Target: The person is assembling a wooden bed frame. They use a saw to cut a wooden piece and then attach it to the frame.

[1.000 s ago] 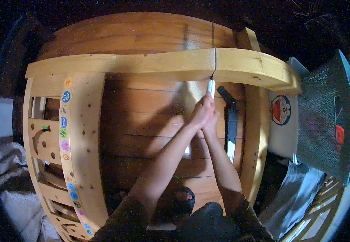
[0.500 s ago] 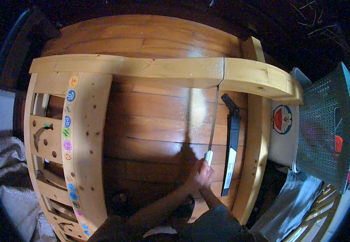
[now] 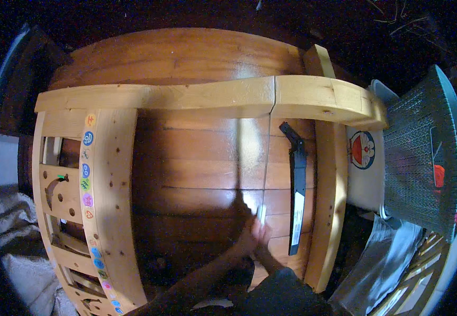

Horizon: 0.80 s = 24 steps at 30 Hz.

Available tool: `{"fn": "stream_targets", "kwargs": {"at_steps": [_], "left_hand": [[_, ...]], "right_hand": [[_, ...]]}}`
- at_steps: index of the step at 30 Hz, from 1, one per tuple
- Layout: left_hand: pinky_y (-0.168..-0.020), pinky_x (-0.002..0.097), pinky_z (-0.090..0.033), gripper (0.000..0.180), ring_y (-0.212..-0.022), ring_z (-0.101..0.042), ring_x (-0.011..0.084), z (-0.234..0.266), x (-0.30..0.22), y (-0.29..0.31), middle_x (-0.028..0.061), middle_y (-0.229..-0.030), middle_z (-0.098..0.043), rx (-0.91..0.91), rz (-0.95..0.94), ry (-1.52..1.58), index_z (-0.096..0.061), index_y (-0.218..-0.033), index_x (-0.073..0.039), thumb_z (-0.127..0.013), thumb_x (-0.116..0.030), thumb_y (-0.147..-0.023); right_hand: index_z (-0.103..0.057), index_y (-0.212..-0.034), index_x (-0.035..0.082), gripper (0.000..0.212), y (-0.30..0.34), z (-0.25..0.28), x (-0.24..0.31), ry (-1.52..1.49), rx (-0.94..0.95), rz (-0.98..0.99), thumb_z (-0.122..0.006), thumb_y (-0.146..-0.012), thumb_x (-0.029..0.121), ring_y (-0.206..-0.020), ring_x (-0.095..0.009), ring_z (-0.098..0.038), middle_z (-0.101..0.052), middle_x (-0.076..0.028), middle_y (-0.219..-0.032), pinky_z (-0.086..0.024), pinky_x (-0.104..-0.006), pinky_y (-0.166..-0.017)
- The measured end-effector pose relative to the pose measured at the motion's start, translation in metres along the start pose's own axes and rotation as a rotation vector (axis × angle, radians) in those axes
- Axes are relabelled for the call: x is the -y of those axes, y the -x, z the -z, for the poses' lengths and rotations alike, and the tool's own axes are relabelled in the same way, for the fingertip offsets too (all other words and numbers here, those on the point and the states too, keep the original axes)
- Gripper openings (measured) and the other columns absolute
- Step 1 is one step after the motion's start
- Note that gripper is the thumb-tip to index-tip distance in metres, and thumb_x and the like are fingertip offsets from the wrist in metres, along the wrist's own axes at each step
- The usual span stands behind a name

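A light wooden beam (image 3: 207,96) runs across the view, with a narrow cut through it right of centre. In that cut sits the far end of a long thin saw blade (image 3: 267,163). Its pale handle (image 3: 261,213) points back toward me. Both of my hands are closed together around the handle: my right hand (image 3: 263,231) and, against it, my left hand (image 3: 251,236). The fingers overlap and are slightly blurred. To the right on the floor lies a long black tool-like piece (image 3: 297,184) with an angled end and a white label.
A wooden bed-frame-like panel (image 3: 115,210) with cutouts and stickers stands left. A wooden post (image 3: 329,210) runs along the right. Beyond it are a white box (image 3: 363,179) with a cartoon picture, a teal basket (image 3: 421,158) and grey cloth (image 3: 378,255). Sawdust lies on the plank floor (image 3: 202,158).
The whole view has shifted, placing the beam and cut farther left and slightly lower. My hands and the saw handle appear lower and more to the left; the blade remains in the cut.
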<state>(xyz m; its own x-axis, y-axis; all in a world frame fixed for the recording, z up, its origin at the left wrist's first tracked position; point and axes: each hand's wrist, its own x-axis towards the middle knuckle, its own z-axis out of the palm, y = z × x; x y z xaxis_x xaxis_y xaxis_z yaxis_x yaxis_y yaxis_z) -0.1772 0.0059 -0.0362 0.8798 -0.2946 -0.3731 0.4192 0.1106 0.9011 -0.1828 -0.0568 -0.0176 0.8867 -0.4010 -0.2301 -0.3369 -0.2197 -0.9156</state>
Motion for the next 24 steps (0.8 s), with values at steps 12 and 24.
{"fn": "stream_targets", "kwargs": {"at_steps": [12, 24], "left_hand": [[-0.054, 0.0265, -0.034, 0.039, -0.059, -0.04, 0.0111, 0.024, -0.127, -0.169, -0.0012, -0.066, -0.042, 0.022, -0.018, 0.001, -0.043, -0.069, -0.01, -0.03, -0.042, -0.087], [-0.052, 0.0313, -0.038, 0.034, -0.065, -0.045, 0.0155, -0.009, 0.028, -0.029, 0.0071, -0.07, -0.046, -0.07, -0.022, -0.129, -0.047, -0.08, -0.005, -0.03, -0.034, -0.087]], "right_hand": [[-0.05, -0.066, 0.002, 0.034, -0.152, -0.044, 0.084, -0.203, -0.056, 0.145, -0.038, -0.088, 0.025, -0.056, -0.008, -0.043, -0.05, 0.0, -0.064, -0.037, -0.0244, -0.049], [-0.042, -0.098, 0.002, 0.023, 0.031, -0.002, 0.009, 0.08, 0.051, -0.029, -0.035, -0.089, 0.023, -0.087, -0.018, -0.047, -0.048, -0.01, -0.097, -0.038, -0.0317, -0.073]]}}
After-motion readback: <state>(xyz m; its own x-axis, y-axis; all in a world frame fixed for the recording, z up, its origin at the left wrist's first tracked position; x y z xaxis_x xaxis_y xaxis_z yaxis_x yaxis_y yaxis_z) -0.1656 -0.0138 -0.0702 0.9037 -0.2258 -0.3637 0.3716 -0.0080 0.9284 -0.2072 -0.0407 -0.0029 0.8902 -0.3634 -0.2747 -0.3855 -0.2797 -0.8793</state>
